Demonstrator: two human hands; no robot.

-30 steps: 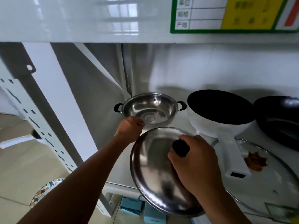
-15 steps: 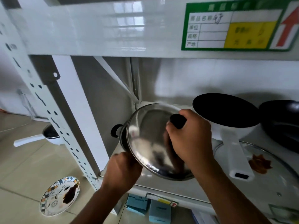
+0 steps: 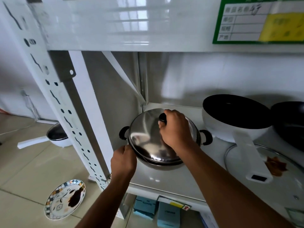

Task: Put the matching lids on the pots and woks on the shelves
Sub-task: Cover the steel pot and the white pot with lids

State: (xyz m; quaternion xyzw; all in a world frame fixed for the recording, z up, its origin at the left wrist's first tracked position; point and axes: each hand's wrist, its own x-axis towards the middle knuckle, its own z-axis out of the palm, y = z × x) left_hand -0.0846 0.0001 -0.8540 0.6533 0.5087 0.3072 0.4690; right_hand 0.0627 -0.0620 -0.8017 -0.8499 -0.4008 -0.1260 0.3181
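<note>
White metal shelf (image 3: 172, 178), floor behind. Steel lid (image 3: 148, 137) sits on steel pot (image 3: 164, 163), centre frame. Right hand (image 3: 176, 129) grip closed on lid's black knob (image 3: 162, 117); left hand (image 3: 123, 158) pinches the rim at 8 o'clock. Best move: centre lid, check seating all round, then release.

Bright, even daylight throughout, with window panes mirrored as glare on the glossy shelf beam (image 3: 115, 22) at twelve o'clock. Streaked highlights and dark reflections across the steel lid (image 3: 148, 134) near centre. Soft grey shadow on the back wall behind the white pan (image 3: 230, 122) at three o'clock. Smeared, unreadable print on the green label (image 3: 259, 22) at one o'clock. Bowed wide-angle lines along the perforated upright (image 3: 49, 89) at nine o'clock. Softened, blurred detail toward every edge.
</note>
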